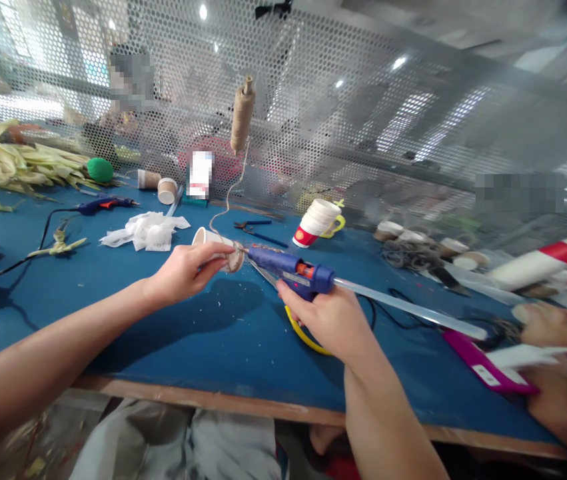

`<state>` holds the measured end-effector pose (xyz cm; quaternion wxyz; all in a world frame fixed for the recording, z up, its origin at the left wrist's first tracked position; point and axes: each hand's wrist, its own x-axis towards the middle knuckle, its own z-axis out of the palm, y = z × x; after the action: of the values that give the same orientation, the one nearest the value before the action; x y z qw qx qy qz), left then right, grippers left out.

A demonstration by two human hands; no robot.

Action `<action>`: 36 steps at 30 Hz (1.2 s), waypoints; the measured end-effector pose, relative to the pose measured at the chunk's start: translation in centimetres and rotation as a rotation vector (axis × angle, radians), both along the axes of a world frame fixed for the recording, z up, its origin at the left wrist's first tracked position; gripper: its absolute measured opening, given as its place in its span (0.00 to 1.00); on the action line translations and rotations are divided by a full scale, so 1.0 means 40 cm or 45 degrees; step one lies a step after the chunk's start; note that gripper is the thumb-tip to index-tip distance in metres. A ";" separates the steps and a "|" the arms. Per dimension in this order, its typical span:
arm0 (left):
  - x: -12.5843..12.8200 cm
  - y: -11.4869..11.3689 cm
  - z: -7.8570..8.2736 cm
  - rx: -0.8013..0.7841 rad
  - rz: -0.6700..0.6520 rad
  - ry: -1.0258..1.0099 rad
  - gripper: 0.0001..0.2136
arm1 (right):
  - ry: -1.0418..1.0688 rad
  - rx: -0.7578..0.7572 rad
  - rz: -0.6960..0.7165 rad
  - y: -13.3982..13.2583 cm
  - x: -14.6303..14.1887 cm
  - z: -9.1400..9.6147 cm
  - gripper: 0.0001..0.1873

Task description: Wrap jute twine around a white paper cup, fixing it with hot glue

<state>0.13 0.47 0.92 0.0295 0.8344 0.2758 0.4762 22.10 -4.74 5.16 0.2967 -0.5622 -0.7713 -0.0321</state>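
Note:
My left hand [190, 269] grips a paper cup [206, 236] lying on its side above the table. Twine [236, 259] is wound around the cup's base end, and a strand [228, 200] runs up from it to a spool [243, 115] hanging by the mesh panel. My right hand [330, 313] is wrapped around a blue hot glue gun [288, 268], its nozzle at the twine-wound end of the cup. A long clear glue stick [408, 305] sticks out of the gun's back. Scissors with yellow handles [308, 340] lie beneath the gun.
Pliers [258, 230] and stacked paper cups [317, 221] stand behind my hands. White tissue [150, 231], another glue gun [106, 204] and corn husks [18, 160] lie left. Twine-wrapped cups [400, 233] and a purple box [488, 363] are right, near another person's blurred hand [556, 327].

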 end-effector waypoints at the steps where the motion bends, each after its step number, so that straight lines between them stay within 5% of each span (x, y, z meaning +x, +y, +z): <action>1: 0.001 -0.001 0.002 -0.027 0.004 -0.015 0.09 | -0.003 0.000 -0.005 -0.001 0.000 -0.002 0.13; 9: 0.007 -0.008 0.011 -0.247 0.050 -0.120 0.09 | -0.088 0.066 0.055 -0.007 -0.006 0.001 0.13; 21: 0.005 -0.005 0.010 -0.251 0.058 -0.139 0.09 | -0.034 -0.084 0.056 -0.016 -0.006 0.008 0.14; 36: -0.004 0.004 -0.003 0.188 -0.027 0.055 0.09 | 0.317 -0.380 -0.070 -0.025 -0.001 0.031 0.16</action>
<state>-0.05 0.61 0.78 -0.0331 0.8474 0.2316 0.4767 22.08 -5.74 6.41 0.3019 -0.6205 -0.7092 0.1443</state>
